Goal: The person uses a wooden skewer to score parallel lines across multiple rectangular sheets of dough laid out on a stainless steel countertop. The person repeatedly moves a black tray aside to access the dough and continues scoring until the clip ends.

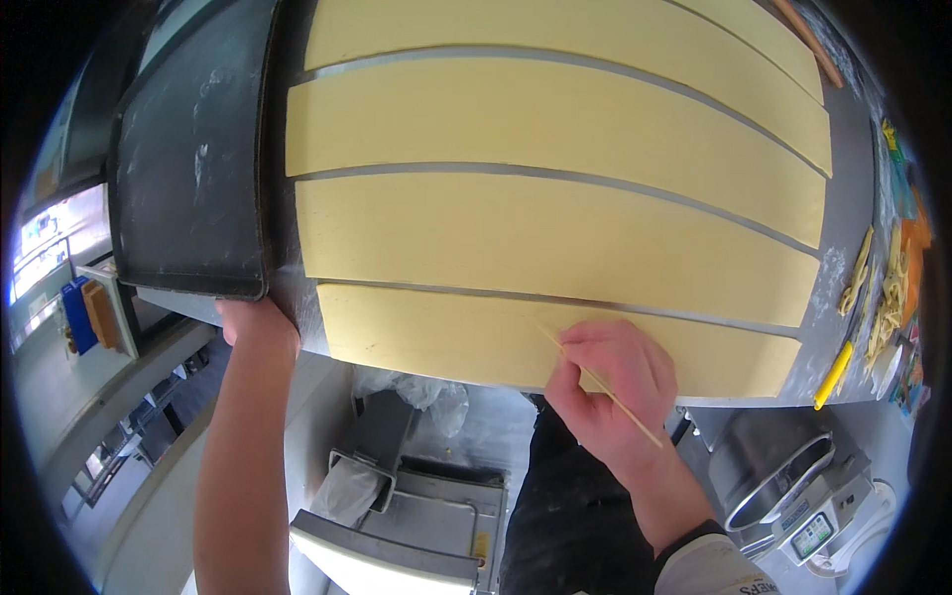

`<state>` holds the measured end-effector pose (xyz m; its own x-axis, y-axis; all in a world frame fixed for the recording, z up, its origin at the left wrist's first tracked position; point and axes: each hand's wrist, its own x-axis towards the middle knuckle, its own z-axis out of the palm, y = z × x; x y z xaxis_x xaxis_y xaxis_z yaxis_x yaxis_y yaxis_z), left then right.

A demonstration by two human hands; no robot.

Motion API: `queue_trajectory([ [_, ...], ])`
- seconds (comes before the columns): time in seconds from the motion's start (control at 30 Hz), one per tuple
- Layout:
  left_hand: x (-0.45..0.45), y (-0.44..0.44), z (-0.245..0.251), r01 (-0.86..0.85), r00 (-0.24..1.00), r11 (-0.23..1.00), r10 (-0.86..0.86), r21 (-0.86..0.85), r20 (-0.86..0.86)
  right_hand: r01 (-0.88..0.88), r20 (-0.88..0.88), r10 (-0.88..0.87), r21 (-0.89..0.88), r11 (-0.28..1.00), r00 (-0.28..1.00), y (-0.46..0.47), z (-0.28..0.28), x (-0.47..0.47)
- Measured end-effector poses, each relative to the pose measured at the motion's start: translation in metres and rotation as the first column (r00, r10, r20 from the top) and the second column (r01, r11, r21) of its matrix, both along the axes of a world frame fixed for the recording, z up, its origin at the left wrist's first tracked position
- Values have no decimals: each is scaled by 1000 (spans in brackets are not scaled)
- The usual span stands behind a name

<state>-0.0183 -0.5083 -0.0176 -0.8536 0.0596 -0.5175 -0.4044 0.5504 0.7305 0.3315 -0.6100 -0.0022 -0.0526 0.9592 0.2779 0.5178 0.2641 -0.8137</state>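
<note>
Several long, flat sheets of pale yellow dough (550,234) lie side by side across the metal worktable. In my right hand (625,379) is a thin wooden skewer (622,405), pinched between thumb and fingers. Its tip is over the nearest dough strip (439,335), but I cannot tell whether it touches. My left hand (259,321) is at the near edge of a dark baking tray (190,186), left of the dough. The tray hides those fingers, so whether they grip it or the table edge is unclear.
Dough scraps (889,305) and a yellow-handled tool (833,375) lie at the table's right end. A wooden rod (809,41) rests at the far right. Below stand a metal container (770,461), a digital scale (814,532) and a plastic bag (349,491).
</note>
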Motion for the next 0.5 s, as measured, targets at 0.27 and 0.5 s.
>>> queue_trajectory([
  [0.27,-13,-4,-6,119,992,989,-122,89,24,29,13,-29,-15,999,999,-5,9,21],
  [0.5,-3,-2,-4,165,984,981,-171,97,57,69,3,-69,-34,997,998,-14,8,38],
])
